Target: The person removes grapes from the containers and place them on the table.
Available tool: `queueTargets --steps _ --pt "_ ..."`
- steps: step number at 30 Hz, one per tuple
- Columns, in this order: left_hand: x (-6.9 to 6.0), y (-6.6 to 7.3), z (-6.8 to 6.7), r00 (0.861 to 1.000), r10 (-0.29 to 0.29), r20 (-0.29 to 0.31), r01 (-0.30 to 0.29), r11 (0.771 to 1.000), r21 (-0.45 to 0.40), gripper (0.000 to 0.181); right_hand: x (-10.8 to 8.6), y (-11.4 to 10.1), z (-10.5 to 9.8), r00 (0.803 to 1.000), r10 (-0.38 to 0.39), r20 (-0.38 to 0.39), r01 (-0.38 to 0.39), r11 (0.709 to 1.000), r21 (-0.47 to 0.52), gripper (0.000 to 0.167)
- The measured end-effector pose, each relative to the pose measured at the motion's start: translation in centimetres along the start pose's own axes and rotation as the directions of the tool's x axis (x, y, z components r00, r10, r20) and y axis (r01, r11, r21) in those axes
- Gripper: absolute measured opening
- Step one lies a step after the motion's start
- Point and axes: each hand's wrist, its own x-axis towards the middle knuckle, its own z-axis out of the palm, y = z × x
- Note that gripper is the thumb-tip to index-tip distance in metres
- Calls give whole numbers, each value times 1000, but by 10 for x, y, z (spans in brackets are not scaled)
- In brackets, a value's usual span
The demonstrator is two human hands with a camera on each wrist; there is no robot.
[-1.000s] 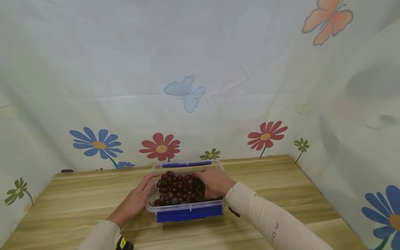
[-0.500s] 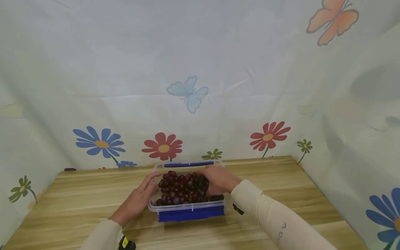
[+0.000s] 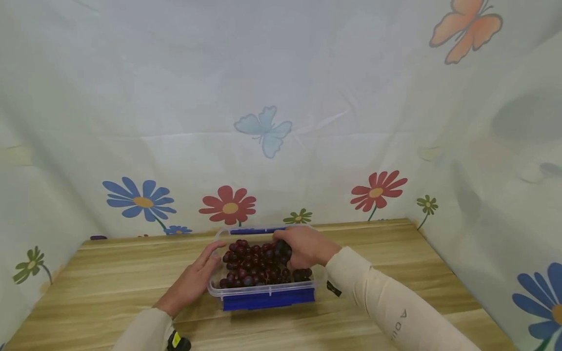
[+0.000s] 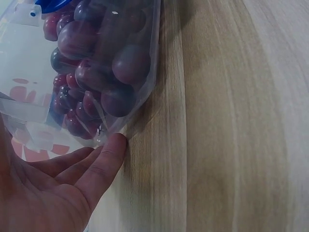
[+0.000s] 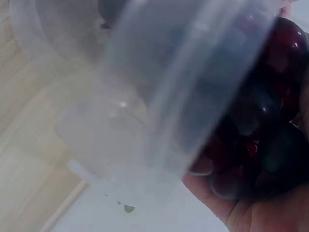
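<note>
A clear rectangular container (image 3: 270, 291) with blue side clips stands on the table, holding dark red grapes (image 3: 248, 265). At its left end my left hand (image 3: 195, 280) rests with extended fingers against the wall; in the left wrist view, the fingertips of that hand (image 4: 72, 183) touch the clear plastic beside the grapes (image 4: 79, 41). Inside the right part, my right hand (image 3: 307, 247) curls round some grapes. The right wrist view has these dark grapes (image 5: 282, 145) cupped in the hand (image 5: 275, 212), behind the blurred container wall (image 5: 193, 72).
The container stands on a wood-grain table (image 3: 131, 273), towards its middle. Behind and beside the table hangs a pale sheet (image 3: 175, 97) printed with flowers and butterflies. A small dark purple object (image 3: 98, 238) lies at the back left edge.
My right hand has risen a little within the container, with grapes in its grip, and more grapes show below it at the right end. My left hand stays at the left wall.
</note>
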Motion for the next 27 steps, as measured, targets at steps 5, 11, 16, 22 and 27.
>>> queueTargets --steps 5,11,16,22,27 --pt "0 0 1 1000 -4 -1 4 1000 -10 56 -1 -1 -7 1000 -8 7 8 999 33 60" --pt "0 1 2 1000 -8 -4 8 1000 -3 55 -2 0 -15 1000 -20 1 20 999 35 60" --pt "1 0 1 1000 -5 -7 5 1000 -2 55 -1 1 -21 999 -43 -12 44 998 40 60" --pt "1 -1 1 1000 -9 -6 9 1000 -13 54 -2 1 -24 998 -61 -17 62 995 73 59" --pt "0 0 1 1000 -10 -6 10 1000 -21 53 -1 1 -25 997 -67 -24 68 995 69 58"
